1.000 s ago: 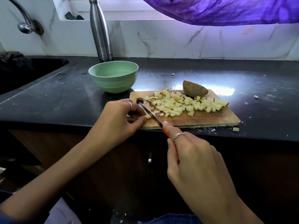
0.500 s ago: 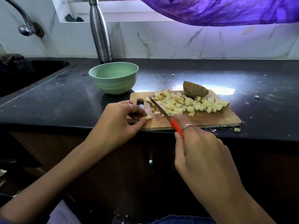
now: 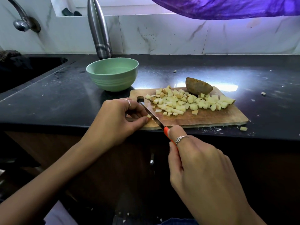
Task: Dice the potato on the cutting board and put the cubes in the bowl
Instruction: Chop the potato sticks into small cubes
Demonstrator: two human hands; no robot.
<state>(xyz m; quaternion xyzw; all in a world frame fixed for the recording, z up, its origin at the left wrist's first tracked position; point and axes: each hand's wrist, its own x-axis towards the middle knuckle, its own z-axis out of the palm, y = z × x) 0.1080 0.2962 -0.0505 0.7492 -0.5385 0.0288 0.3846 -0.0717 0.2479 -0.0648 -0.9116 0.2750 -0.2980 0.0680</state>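
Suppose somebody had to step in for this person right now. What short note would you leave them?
Left hand: pinching a small potato piece at the near left corner of the cutting board.
Right hand: gripping the orange-handled knife, blade down against that piece.
Done: a pile of potato cubes lies across the board.
Left: an uncut potato half sits at the board's far edge. The green bowl, beyond the board's left end, holds no cubes yet. One stray cube lies on the counter beside the board's right end.
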